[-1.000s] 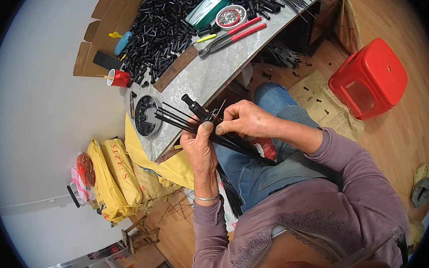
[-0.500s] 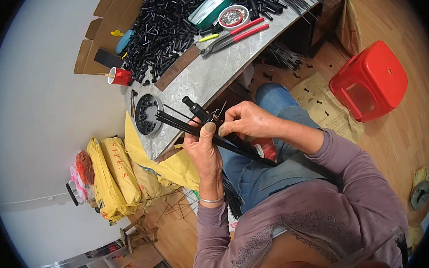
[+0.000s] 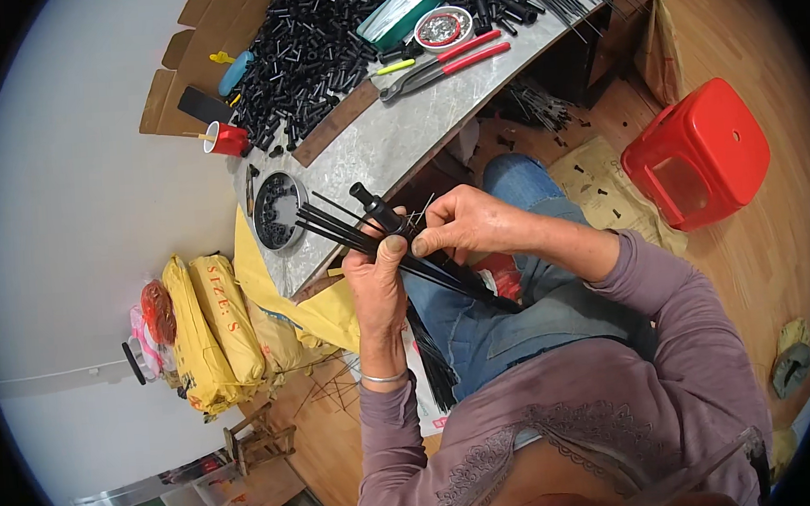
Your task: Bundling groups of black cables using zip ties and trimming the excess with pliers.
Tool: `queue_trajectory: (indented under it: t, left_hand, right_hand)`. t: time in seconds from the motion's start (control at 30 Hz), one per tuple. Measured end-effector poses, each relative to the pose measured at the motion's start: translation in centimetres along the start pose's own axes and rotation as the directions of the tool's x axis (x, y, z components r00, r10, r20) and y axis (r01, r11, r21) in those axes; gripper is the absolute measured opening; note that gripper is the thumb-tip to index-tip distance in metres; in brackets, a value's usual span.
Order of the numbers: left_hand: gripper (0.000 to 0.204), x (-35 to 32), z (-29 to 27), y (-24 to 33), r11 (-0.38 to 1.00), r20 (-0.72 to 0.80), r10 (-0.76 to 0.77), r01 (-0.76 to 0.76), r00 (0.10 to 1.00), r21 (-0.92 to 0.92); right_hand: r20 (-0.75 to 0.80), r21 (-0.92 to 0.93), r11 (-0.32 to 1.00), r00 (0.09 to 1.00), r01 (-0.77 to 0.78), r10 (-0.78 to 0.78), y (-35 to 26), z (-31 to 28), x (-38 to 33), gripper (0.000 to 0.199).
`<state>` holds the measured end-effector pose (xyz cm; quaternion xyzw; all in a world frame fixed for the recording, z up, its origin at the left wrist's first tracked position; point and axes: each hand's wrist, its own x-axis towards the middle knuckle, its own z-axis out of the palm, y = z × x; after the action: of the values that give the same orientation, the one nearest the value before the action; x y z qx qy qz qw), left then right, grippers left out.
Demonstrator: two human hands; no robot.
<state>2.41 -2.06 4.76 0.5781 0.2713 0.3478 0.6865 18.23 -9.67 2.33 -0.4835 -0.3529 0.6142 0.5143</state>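
Observation:
My left hand (image 3: 379, 282), thumb on top, is closed around a stepped black plastic tube (image 3: 376, 208) and several long thin black rods (image 3: 325, 230). The tube's narrow end points up and away, toward the table. Beyond my lap the rods slant down to the right. My right hand (image 3: 477, 223) is pinched at the tube's lower end, thumb and index finger together close to the left thumb. A few thin wire-like pieces (image 3: 427, 205) stick up beside the right fingers. What exactly lies between those fingertips is hidden.
On the grey table lie a heap of black plastic tubes (image 3: 309, 55), red-handled pliers (image 3: 445, 70), a round tin of small black parts (image 3: 278, 211), a red cup (image 3: 225, 139) and a green tray (image 3: 399, 14). A red stool (image 3: 700, 153) stands right; yellow sacks (image 3: 225, 315) lean left.
The left forearm has shifted slightly left, and the tube has moved slightly right. Both hands keep their closed grips close together.

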Motion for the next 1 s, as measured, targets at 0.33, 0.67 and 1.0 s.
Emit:
queue_trajectory:
  t: [0.33,0.67,1.0]
  left_hand:
    - [0.035,-0.2,-1.4,-0.5,0.979,0.183,-0.047,0.082,0.982,-0.188]
    - [0.052,-1.1,1.2,-1.0,0.992,0.020,-0.011,0.013,1.000,-0.124]
    - [0.060,-1.3,2.1,0.0,0.993,0.134,-0.071,0.082,0.988,-0.081]
  right_hand:
    - [0.077,0.059,0.996,0.995,-0.069,0.064,0.6,0.1,0.6,0.043]
    - [0.019,0.277,0.940,0.977,0.200,-0.214,1.7,1.4,1.8,0.036]
    - [0.202,0.228,0.973,0.979,-0.042,-0.005,-1.5,-0.4,0.4,0.043]
